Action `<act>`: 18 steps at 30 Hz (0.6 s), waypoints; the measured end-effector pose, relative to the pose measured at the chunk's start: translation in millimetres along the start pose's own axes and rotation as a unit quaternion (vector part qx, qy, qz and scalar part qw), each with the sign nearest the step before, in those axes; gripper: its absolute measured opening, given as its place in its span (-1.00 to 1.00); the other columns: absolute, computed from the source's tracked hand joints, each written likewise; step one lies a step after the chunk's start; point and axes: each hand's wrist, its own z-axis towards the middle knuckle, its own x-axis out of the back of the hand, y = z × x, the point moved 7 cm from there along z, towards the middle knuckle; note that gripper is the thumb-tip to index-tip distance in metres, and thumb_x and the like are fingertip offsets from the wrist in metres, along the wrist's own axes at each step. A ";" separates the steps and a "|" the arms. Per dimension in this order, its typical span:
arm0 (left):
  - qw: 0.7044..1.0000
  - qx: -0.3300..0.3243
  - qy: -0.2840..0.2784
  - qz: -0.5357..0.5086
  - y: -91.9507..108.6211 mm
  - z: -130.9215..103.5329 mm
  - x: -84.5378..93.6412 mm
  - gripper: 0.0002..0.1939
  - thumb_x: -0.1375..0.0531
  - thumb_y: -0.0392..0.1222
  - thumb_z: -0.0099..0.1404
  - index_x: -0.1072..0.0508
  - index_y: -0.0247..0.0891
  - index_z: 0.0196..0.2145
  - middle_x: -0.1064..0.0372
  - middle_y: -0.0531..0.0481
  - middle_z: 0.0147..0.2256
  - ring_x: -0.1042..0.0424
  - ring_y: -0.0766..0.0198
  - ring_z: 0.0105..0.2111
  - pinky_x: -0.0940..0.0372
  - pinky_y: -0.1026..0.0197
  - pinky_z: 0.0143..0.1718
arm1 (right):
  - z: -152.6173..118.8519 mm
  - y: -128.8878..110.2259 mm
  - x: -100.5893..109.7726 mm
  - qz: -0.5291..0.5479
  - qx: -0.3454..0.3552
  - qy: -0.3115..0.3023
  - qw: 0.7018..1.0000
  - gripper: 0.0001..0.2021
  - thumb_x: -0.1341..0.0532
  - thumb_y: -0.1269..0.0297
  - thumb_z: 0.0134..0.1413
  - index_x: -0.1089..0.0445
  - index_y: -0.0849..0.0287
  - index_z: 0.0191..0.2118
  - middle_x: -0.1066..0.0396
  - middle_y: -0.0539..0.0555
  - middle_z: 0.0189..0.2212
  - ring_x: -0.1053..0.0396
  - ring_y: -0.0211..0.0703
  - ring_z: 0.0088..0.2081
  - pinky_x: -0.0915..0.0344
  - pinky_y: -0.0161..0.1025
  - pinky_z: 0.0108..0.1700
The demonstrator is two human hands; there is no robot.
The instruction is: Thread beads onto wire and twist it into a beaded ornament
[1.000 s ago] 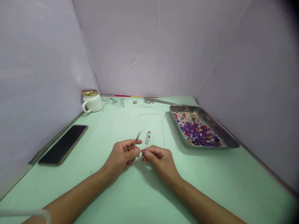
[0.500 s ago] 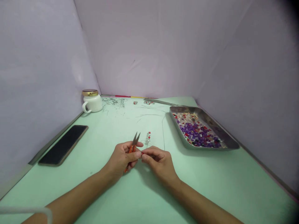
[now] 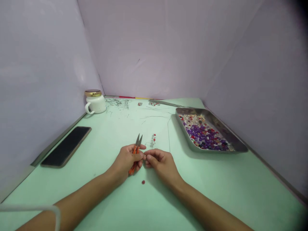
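My left hand (image 3: 128, 160) is closed around a pair of small orange-handled thread snips (image 3: 135, 154), whose blades point away from me, slightly apart. Its thumb and finger meet the fingertips of my right hand (image 3: 161, 162). My right hand is closed in a pinch. A thin wire strung with small red and clear beads (image 3: 154, 139) reaches from just beyond my fingers down toward that pinch; the gripped end is mostly hidden. On the table below my hands lies a single red bead (image 3: 143, 182).
At the right stands a metal tray (image 3: 192, 146) of mixed beads (image 3: 204, 134). A phone (image 3: 67, 146) and a white lidded mug (image 3: 96, 104) are at the left. Wire scraps (image 3: 117, 103), beaded pieces (image 3: 154, 103) and long wires (image 3: 168, 103) lie at the back.
The red bead that was between my fingertips is now on the table below them. My left hand still holds the snips, and both hands remain close together.
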 end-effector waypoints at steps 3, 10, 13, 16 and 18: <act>1.000 -0.017 0.014 -0.008 0.8 2.0 3.3 -0.71 -0.16 -0.32 0.02 -0.30 -0.29 -0.24 -0.24 0.12 -0.63 -0.13 0.49 -0.74 0.00 0.41 -0.75 | 0.7 0.7 3.4 -0.009 -0.008 0.009 1.000 -0.83 -0.20 0.29 -0.16 -0.41 0.27 -0.40 -0.38 0.02 -0.59 -0.31 -0.28 -0.54 -0.31 -0.26 -0.40; 0.994 -0.078 0.072 -0.031 12.2 3.9 20.1 -0.75 -0.16 -0.28 0.03 -0.31 -0.28 -0.27 -0.27 0.09 -0.56 -0.13 0.50 -0.74 0.04 0.41 -0.78 | -10.2 -22.7 0.9 -0.169 0.075 -0.073 0.980 -0.87 -0.16 0.33 -0.10 -0.44 0.21 -0.41 -0.39 0.03 -0.50 -0.30 -0.27 -0.49 -0.25 -0.32 -0.46; 0.993 -0.082 0.079 -0.034 12.7 4.8 24.3 -0.74 -0.16 -0.28 0.02 -0.31 -0.28 -0.26 -0.27 0.09 -0.55 -0.13 0.50 -0.73 0.03 0.41 -0.77 | -18.2 -30.3 -7.1 -0.238 0.141 -0.163 0.947 -0.86 -0.14 0.42 -0.07 -0.45 0.18 -0.41 -0.40 0.03 -0.46 -0.32 -0.25 -0.42 -0.24 -0.31 -0.37; 0.993 -0.086 0.073 -0.032 11.9 5.4 24.8 -0.74 -0.16 -0.27 0.02 -0.31 -0.27 -0.26 -0.27 0.09 -0.55 -0.13 0.50 -0.73 0.03 0.41 -0.77 | -23.5 -30.5 -10.0 -0.281 0.168 -0.214 0.920 -0.84 -0.13 0.43 -0.05 -0.44 0.16 -0.36 -0.40 0.03 -0.44 -0.32 -0.25 -0.42 -0.24 -0.32 -0.37; 0.993 -0.086 0.071 -0.032 11.3 5.6 24.4 -0.74 -0.17 -0.27 0.02 -0.31 -0.28 -0.27 -0.27 0.09 -0.55 -0.13 0.51 -0.73 0.03 0.41 -0.77 | -27.4 -30.5 -13.9 -0.302 0.191 -0.239 0.903 -0.84 -0.15 0.40 -0.05 -0.44 0.14 -0.31 -0.40 0.04 -0.42 -0.33 -0.25 -0.42 -0.24 -0.32 -0.37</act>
